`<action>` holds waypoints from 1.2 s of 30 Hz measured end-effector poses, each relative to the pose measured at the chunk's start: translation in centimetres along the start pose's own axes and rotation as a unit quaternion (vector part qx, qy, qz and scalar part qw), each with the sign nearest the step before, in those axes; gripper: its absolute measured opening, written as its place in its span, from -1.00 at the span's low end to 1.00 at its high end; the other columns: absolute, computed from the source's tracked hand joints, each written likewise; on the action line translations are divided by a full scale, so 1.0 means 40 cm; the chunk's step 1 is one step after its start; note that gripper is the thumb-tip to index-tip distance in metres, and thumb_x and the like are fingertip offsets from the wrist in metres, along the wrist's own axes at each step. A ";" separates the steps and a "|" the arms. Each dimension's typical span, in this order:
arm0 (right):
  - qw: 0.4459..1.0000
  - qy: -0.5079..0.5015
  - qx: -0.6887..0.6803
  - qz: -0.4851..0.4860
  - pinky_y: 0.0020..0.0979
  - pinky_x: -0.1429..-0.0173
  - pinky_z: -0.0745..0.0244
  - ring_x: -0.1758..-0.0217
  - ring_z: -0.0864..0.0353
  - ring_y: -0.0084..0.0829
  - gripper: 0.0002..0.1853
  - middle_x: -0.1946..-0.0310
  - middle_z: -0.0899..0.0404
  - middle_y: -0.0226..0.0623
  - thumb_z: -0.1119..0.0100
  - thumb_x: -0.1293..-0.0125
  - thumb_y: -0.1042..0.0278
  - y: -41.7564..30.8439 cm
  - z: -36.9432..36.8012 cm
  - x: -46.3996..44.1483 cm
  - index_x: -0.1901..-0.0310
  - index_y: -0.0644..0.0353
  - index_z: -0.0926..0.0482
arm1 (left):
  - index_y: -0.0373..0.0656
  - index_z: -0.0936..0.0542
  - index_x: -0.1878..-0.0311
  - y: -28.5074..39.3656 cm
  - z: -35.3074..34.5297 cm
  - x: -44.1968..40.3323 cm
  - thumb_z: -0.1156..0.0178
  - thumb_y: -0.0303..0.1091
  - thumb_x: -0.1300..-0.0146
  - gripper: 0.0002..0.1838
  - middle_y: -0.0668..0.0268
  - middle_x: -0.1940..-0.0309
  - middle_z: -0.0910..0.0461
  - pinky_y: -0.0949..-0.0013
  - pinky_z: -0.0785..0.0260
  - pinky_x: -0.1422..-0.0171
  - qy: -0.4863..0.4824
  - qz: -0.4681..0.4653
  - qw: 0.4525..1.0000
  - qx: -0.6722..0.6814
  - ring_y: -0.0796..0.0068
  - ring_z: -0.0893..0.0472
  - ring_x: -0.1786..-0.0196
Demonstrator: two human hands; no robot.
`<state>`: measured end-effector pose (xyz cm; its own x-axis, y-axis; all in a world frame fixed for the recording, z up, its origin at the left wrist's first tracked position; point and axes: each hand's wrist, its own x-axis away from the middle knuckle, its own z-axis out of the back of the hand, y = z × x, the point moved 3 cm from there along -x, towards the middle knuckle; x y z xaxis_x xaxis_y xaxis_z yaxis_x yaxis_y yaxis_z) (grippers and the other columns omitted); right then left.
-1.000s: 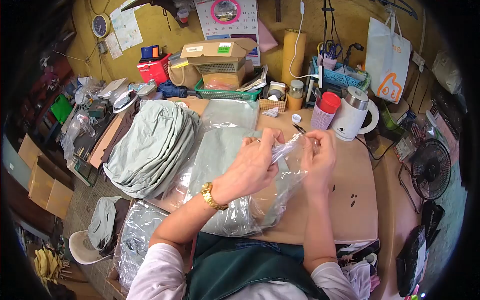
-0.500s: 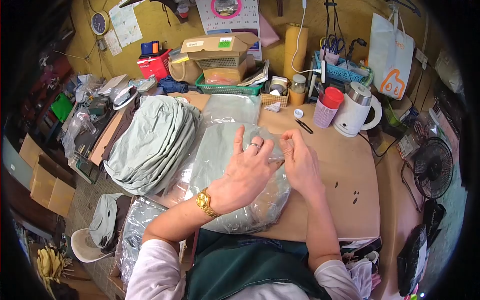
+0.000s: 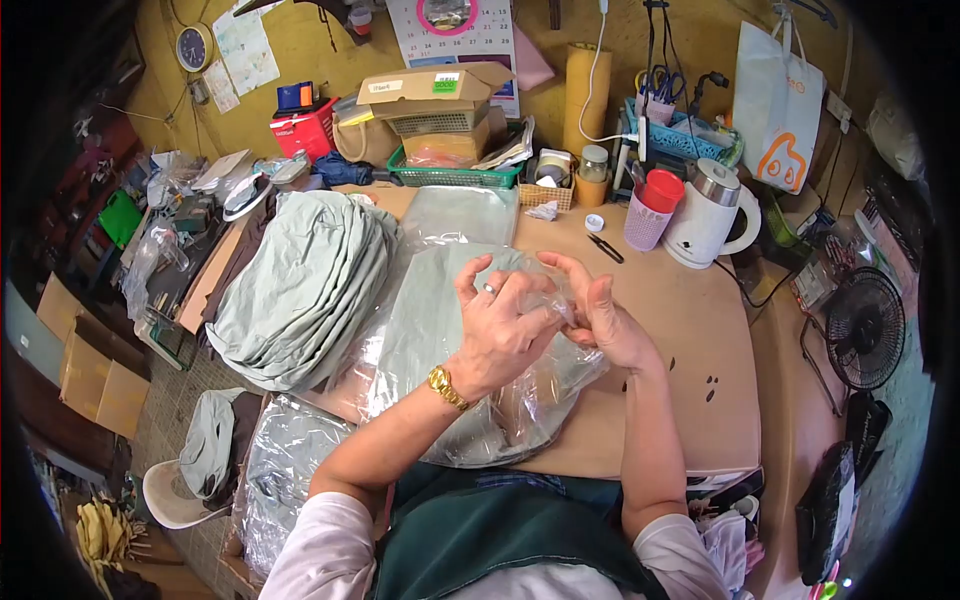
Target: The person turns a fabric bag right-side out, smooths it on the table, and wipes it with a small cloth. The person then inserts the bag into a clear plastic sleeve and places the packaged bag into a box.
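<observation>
A clear plastic bag (image 3: 540, 415) with a folded grey-green cloth item (image 3: 425, 300) inside lies on the table before me. My left hand (image 3: 505, 325), with a ring and a gold watch (image 3: 445, 388) on the wrist, is curled over the bag's right part with gathered plastic at its fingertips. Close on its right, my right hand (image 3: 615, 330) has its thumb raised and its fingers bent round the same bunched plastic. The exact grip is partly hidden where the hands meet. A tall stack of grey-green cloth pieces (image 3: 300, 290) sits left of the bag.
Flat clear plastic bags (image 3: 460, 212) lie behind the work. Black thread snips (image 3: 605, 248), a pink cup (image 3: 650, 220) and a white kettle (image 3: 705, 220) stand at the back right. A box of plastic-wrapped items (image 3: 290, 470) is at lower left, a fan (image 3: 865, 325) far right.
Both hands have shifted slightly right, drawing the bag's right edge with them. The plastic is now bunched between them, and my right hand has turned with its thumb up.
</observation>
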<state>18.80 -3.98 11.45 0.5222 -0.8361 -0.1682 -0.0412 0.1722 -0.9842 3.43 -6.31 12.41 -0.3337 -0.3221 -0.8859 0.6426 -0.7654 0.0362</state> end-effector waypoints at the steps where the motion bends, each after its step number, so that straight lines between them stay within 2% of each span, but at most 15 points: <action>1: 0.999 -0.004 -0.044 0.003 -0.57 0.43 -0.13 0.55 -0.17 -0.67 -0.19 0.60 -0.21 -0.53 0.33 -0.41 -0.44 -0.002 0.001 0.000 -0.37 0.13 -0.21 | 0.07 -0.67 0.40 0.003 -0.002 0.000 -0.45 -0.43 0.18 -0.77 0.47 0.12 -0.56 -0.03 0.08 -0.45 0.002 0.003 1.000 0.000 0.39 -0.52 0.01; 5: 0.980 0.185 0.074 0.016 -0.58 0.42 -0.23 0.55 -0.31 -0.68 -0.45 0.62 -0.30 -0.51 0.04 -0.49 -0.09 -0.020 0.005 0.008 -0.27 0.19 -0.29 | -0.02 -0.61 0.46 0.034 0.033 -0.014 -0.45 -0.41 0.09 -0.83 0.32 0.03 -0.52 -0.08 0.09 -0.46 -0.024 0.047 0.998 0.033 0.24 -0.48 -0.16; 8: 0.960 0.254 -0.051 0.109 -0.59 0.39 -0.34 0.53 -0.41 -0.66 -0.61 0.59 -0.42 -0.46 -0.14 -0.45 0.27 0.009 0.033 0.019 -0.18 0.25 -0.33 | -0.10 -0.61 0.44 0.031 0.058 0.003 -0.44 -0.38 -0.02 -0.85 0.21 -0.04 -0.47 -0.02 0.03 -0.46 -0.103 0.137 0.971 0.169 0.17 -0.40 -0.26; 10: 0.900 0.191 -0.348 0.178 -0.56 0.36 -0.41 0.53 -0.44 -0.61 -0.69 0.56 -0.48 -0.46 -0.12 -0.42 0.40 0.016 0.047 0.037 -0.12 0.27 -0.38 | -0.11 -0.61 0.43 0.011 0.062 0.028 -0.43 -0.37 -0.06 -0.85 0.20 -0.05 -0.46 0.04 -0.02 -0.44 -0.114 0.207 0.932 0.273 0.20 -0.39 -0.26; 14: 0.905 0.139 -0.319 0.245 -0.50 0.38 -0.42 0.54 -0.47 -0.55 -0.78 0.55 -0.51 -0.42 -0.22 -0.33 0.48 0.000 0.014 0.055 0.02 0.28 -0.54 | -0.16 -0.59 0.44 -0.032 0.100 0.047 -0.39 -0.38 -0.16 -0.84 0.20 -0.06 -0.44 0.17 -0.09 -0.40 -0.167 0.327 0.848 0.382 0.30 -0.35 -0.23; 15: 0.959 0.134 -0.032 0.250 -0.48 0.40 -0.41 0.53 -0.48 -0.54 -0.84 0.55 -0.50 -0.41 -0.27 -0.28 0.47 -0.059 -0.033 0.075 0.12 0.27 -0.61 | -0.16 -0.59 0.44 -0.031 0.113 0.040 -0.39 -0.38 -0.16 -0.84 0.20 -0.06 -0.44 0.17 -0.09 -0.40 -0.166 0.328 0.849 0.380 0.30 -0.35 -0.23; 16: 0.930 0.117 0.258 0.233 -0.45 0.42 -0.39 0.53 -0.48 -0.52 -0.89 0.55 -0.50 -0.39 -0.32 -0.23 0.47 -0.089 -0.076 0.083 0.22 0.26 -0.67 | -0.17 -0.58 0.40 -0.020 0.132 0.025 -0.37 -0.39 -0.17 -0.86 0.20 -0.07 -0.43 0.20 -0.20 -0.29 -0.176 0.261 0.894 0.318 0.35 -0.41 -0.11; 18: 0.920 0.129 0.273 0.248 -0.44 0.43 -0.38 0.53 -0.48 -0.52 -0.86 0.54 -0.51 -0.37 -0.38 -0.18 0.42 -0.047 -0.093 0.069 0.25 0.26 -0.70 | -0.19 -0.58 0.36 0.013 0.159 -0.002 -0.36 -0.41 -0.19 -0.87 0.20 -0.07 -0.42 0.22 -0.31 -0.19 -0.184 0.191 0.930 0.253 0.39 -0.46 0.00; 21: 0.933 0.164 0.219 0.233 -0.44 0.43 -0.36 0.51 -0.48 -0.53 -0.80 0.49 -0.55 -0.36 -0.44 -0.14 0.34 0.003 -0.106 0.051 0.27 0.28 -0.71 | -0.22 -0.57 0.19 0.061 0.149 -0.010 -0.35 -0.39 -0.20 -0.81 0.17 -0.12 -0.41 0.42 -0.41 0.14 -0.202 0.280 0.921 0.182 0.52 -0.50 0.25; 23: 0.951 0.184 0.147 0.202 -0.44 0.42 -0.36 0.50 -0.48 -0.54 -0.77 0.47 -0.57 -0.37 -0.43 -0.16 0.32 0.036 -0.117 0.045 0.26 0.31 -0.70 | -0.26 -0.53 -0.01 0.091 0.130 -0.020 -0.32 -0.37 -0.24 -0.68 0.13 -0.18 -0.38 0.55 -0.35 0.39 -0.073 0.284 0.902 0.316 0.61 -0.47 0.46; 25: 0.942 0.196 -0.062 0.264 -0.48 0.44 -0.33 0.49 -0.45 -0.60 -0.75 0.46 -0.58 -0.37 -0.35 -0.27 0.29 0.060 -0.125 0.056 0.25 0.37 -0.69 | -0.29 -0.49 -0.19 0.095 0.081 0.010 -0.30 -0.35 -0.27 -0.55 0.16 -0.11 -0.47 0.54 -0.37 0.39 -0.074 0.280 0.902 0.320 0.63 -0.46 0.46; 27: 0.920 0.279 -0.024 0.274 -0.53 0.43 -0.30 0.48 -0.42 -0.65 -0.76 0.48 -0.54 -0.38 -0.23 -0.38 0.33 0.051 -0.121 0.077 0.26 0.40 -0.67 | -0.27 -0.44 -0.30 0.074 0.027 0.061 -0.29 -0.35 -0.29 -0.47 0.23 0.09 -0.57 0.50 -0.37 0.42 -0.058 0.270 0.909 0.311 0.63 -0.47 0.51; 28: 0.911 0.330 0.010 0.246 -0.55 0.41 -0.30 0.47 -0.42 -0.65 -0.77 0.50 -0.52 -0.39 -0.22 -0.39 0.34 0.035 -0.111 0.093 0.27 0.40 -0.67 | -0.25 -0.53 -0.24 0.066 0.006 0.077 -0.33 -0.37 -0.26 -0.52 0.29 0.32 -0.59 0.52 -0.36 0.43 -0.027 0.263 0.911 0.316 0.62 -0.51 0.53; 33: 0.902 0.379 0.007 0.205 -0.51 0.37 -0.32 0.43 -0.45 -0.59 -0.83 0.51 -0.50 -0.38 -0.21 -0.37 0.41 0.040 -0.094 0.103 0.27 0.38 -0.65 | -0.30 -0.69 0.04 0.053 -0.014 0.102 -0.35 -0.47 -0.21 -0.75 0.30 0.45 -0.52 0.55 -0.38 0.48 -0.042 0.263 0.909 0.321 0.62 -0.57 0.53; 36: 0.873 0.358 0.186 0.275 -0.42 0.35 -0.37 0.42 -0.48 -0.46 -0.89 0.39 -0.56 -0.30 -0.26 -0.30 0.46 0.010 -0.078 0.108 0.22 0.31 -0.67 | -0.32 -0.71 0.16 0.031 0.000 0.101 -0.35 -0.51 -0.21 -0.85 0.33 0.48 -0.51 0.56 -0.41 0.49 -0.033 0.309 0.892 0.329 0.64 -0.58 0.51</action>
<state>18.38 -9.17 10.14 -0.1608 -0.6620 -0.7320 0.2306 0.6960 -0.6800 2.85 -8.56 8.88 -0.1096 -0.8109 -0.5748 0.1804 -0.5849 0.7908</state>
